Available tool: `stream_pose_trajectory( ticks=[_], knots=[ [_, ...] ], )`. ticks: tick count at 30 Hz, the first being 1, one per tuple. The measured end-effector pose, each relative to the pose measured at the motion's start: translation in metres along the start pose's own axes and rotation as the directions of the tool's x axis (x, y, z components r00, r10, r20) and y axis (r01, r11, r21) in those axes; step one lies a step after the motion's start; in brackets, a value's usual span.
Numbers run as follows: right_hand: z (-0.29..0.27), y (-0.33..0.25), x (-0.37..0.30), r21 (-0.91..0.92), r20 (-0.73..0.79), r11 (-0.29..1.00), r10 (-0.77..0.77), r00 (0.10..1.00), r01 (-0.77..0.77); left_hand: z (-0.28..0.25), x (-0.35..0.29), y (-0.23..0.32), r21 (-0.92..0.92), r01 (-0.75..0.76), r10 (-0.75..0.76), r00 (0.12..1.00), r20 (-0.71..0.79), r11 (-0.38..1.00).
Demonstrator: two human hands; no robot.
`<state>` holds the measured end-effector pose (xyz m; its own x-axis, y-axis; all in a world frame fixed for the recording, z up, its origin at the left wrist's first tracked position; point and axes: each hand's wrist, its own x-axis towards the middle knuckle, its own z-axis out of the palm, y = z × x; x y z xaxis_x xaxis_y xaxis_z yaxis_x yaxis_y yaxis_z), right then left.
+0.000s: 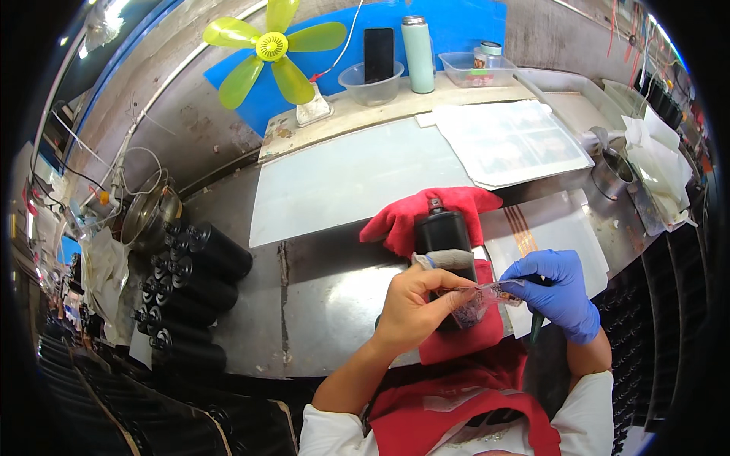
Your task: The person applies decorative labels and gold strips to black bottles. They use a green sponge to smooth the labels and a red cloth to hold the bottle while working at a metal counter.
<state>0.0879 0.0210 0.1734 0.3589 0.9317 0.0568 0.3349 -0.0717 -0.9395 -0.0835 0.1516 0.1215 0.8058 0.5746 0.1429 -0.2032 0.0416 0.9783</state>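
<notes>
A thin clear film with dark print (490,293) stretches between my two hands. My bare left hand (414,308) pinches its left end between thumb and fingers. In a blue glove, my right hand (559,289) grips the other end. A dark green handle (537,327) shows below that glove; whether the hand holds it too I cannot tell. Just beyond the film a black cylindrical bottle (442,228) lies on a red cloth (389,226), its narrow neck pointing away from me. A greyish cloth piece (449,260) crosses the bottle near my left fingers.
Several black cylinders (217,251) are stacked at left. White sheets (509,140) cover the bench's far side, and a sheet with copper-coloured strips (559,235) lies at right. A yellow-green fan (272,47), clear tub (372,93) and pale green flask (417,57) stand behind; a metal cup (610,176) stands right.
</notes>
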Motion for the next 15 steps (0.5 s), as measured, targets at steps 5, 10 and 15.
stream_pose_trajectory(
  ticks=[5, 10, 15],
  knots=[
    [0.003, 0.003, 0.004, -0.01, 0.015, 1.0, -0.013, 1.0, 0.013, -0.002, 0.0, -0.005, 0.015, -0.173, 0.174, 0.98, -0.095, 0.985],
    [0.005, 0.002, 0.01, 0.046, 0.006, 0.996, 0.075, 0.997, -0.075, -0.005, 0.004, 0.002, -0.103, -0.028, 0.026, 1.0, -0.015, 0.994],
    [0.006, 0.002, 0.011, 0.004, -0.014, 0.999, 0.053, 0.998, -0.053, -0.025, -0.003, -0.017, 0.175, -0.005, -0.008, 0.997, 0.074, 0.985]
  ],
)
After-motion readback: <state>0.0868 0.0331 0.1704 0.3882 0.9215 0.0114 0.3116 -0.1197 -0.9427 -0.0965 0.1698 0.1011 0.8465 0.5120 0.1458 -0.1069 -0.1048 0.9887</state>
